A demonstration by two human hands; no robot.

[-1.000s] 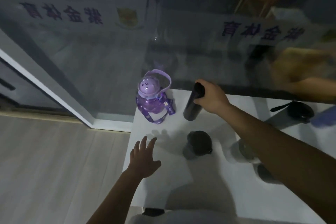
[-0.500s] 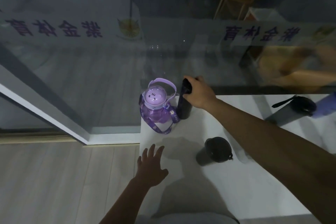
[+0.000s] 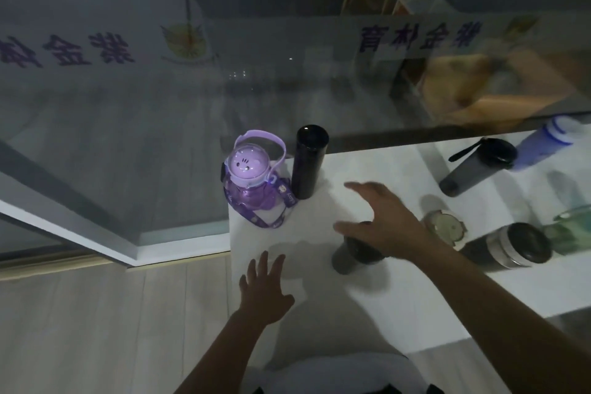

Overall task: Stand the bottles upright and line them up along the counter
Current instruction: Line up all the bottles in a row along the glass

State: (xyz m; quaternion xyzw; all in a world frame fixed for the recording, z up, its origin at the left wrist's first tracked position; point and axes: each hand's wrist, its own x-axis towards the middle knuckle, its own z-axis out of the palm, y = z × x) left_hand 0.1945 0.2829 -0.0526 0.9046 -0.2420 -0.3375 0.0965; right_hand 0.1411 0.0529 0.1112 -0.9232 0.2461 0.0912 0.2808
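A person is standing at a white counter (image 3: 399, 304) beside a glass wall (image 3: 128, 112), working through a scatter of drinking bottles in dim light. Two are already standing side by side at the far left corner: a purple bottle (image 3: 249, 182) with a domed cartoon-face lid and strap, and just beside it a tall black flask (image 3: 308, 163). The right hand (image 3: 380, 224) is hovering with fingers spread over a dark tumbler (image 3: 355, 254) standing near the front edge, not yet closed on it, while the left hand (image 3: 265, 291) is lying flat and splayed on the counter, holding nothing. Much appears to be remaining: a grey strap-lidded bottle (image 3: 473, 169), a white-and-blue bottle (image 3: 543, 144), a dark steel-banded flask (image 3: 508, 246) and a greenish bottle (image 3: 572, 227) are lying on their sides to the right, with a round lid (image 3: 446, 225) near them. Chinese characters on the glass are showing mirrored, seemingly 紫金体育; the small tag on the purple strap is too blurred to read
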